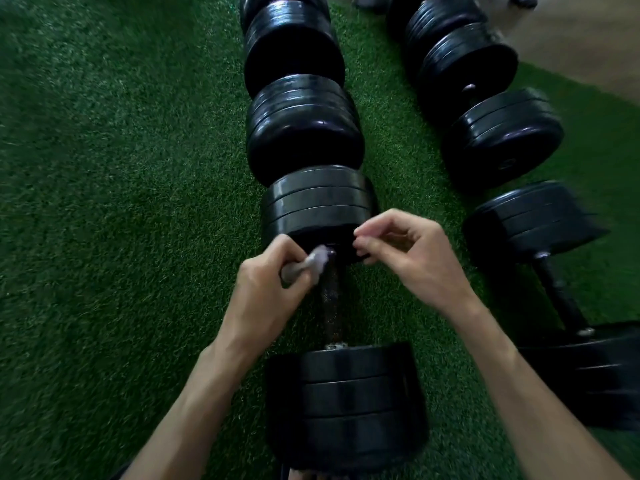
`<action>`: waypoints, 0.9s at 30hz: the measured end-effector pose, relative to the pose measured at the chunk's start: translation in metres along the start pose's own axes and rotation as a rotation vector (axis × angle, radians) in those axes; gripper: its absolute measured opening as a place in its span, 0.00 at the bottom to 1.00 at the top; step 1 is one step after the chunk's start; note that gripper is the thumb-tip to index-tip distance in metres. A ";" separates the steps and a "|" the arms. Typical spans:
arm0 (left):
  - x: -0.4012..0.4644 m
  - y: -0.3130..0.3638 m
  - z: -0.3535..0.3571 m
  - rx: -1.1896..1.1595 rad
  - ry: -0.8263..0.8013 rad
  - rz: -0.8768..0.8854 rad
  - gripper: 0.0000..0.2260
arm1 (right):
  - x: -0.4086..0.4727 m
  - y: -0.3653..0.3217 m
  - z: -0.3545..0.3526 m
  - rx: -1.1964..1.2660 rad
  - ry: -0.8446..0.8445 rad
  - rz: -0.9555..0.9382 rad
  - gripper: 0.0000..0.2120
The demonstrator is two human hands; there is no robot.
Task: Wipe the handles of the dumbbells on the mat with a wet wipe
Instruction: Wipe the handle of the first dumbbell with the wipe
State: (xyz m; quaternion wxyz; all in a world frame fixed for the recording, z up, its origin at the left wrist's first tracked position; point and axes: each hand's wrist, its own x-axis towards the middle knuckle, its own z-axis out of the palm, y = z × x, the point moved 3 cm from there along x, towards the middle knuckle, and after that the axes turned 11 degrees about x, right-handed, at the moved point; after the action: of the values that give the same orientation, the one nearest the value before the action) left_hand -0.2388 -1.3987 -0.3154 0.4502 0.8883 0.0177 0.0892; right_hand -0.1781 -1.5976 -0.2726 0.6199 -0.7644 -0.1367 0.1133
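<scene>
Head view: the left hand clutched the wet wipe against the top of the nearest dumbbell's handle on the green mat; the right hand hovered curled, holding nothing. Early going, I'd say, with the other dumbbells apparently waiting.

Single view, head-worn, wide-angle. Looks forward and steeply down over the person's own forearms, which enter from the bottom edge. Close range: the nearest dumbbell lies almost straight below, running away from the lens along the frame's middle. Green mat fills most of the frame. Edges bend and blur with lens distortion. A strip of pale floor shows top right.
</scene>
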 end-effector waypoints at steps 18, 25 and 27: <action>-0.003 -0.019 0.023 0.038 -0.230 0.182 0.09 | 0.030 0.022 -0.004 -0.303 0.187 -0.178 0.03; -0.020 -0.015 0.011 0.043 -0.704 0.073 0.08 | 0.030 0.026 0.001 -0.282 0.227 -0.185 0.02; -0.021 -0.013 0.008 0.008 -0.724 0.039 0.08 | 0.030 0.026 0.002 -0.285 0.232 -0.188 0.02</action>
State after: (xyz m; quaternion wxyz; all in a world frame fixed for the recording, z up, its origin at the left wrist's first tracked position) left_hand -0.2579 -1.3997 -0.3335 0.4221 0.8642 -0.1596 -0.2226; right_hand -0.1489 -1.5899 -0.2987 0.5250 -0.8361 -0.1497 -0.0543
